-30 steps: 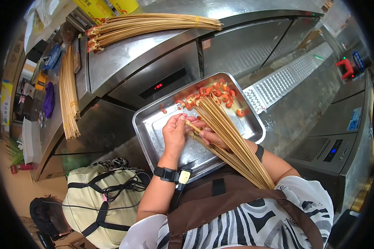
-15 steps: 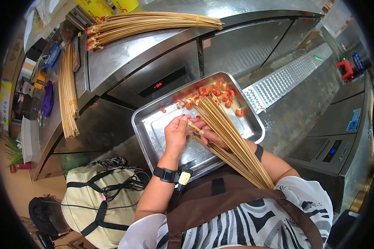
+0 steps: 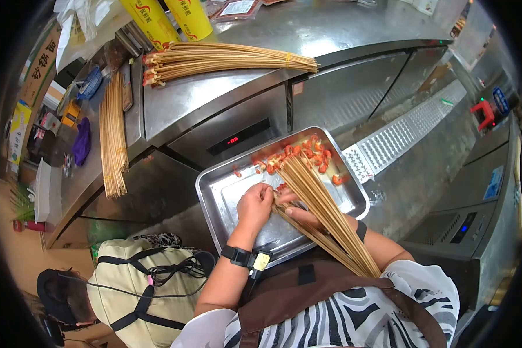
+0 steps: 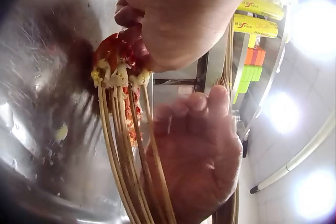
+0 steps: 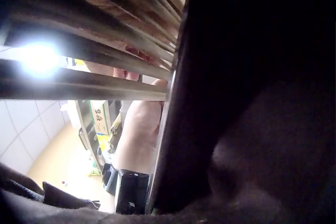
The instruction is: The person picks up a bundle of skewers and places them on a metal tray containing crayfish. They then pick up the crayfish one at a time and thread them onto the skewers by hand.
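Note:
In the head view my left hand (image 3: 255, 204) pinches at the tips of a few thin wooden skewers (image 3: 307, 227). The left wrist view shows the fingers of my left hand (image 4: 178, 16) on a glossy red piece (image 4: 107, 50), above pale, yellowish bits on the skewer ends. Beneath them, my right hand (image 4: 194, 155) holds these skewers against its palm. A thicker bundle (image 3: 325, 211) lies over my right hand (image 3: 304, 217) and forearm. In the right wrist view skewers (image 5: 115, 50) cross in front of part of my left forearm (image 5: 139, 140).
Red shelled pieces (image 3: 310, 152) lie along the far side of the metal tray (image 3: 210, 216). Bundled skewers with red ends (image 3: 232, 57) rest on the steel counter (image 3: 174, 110); another bundle (image 3: 113, 136) lies left. A person (image 3: 145, 284) wearing a backpack is at lower left.
The head view has shifted, so the counter and tray sit lower in it. My left fingers have closed in over the skewer tips; the bundle stays across my right forearm.

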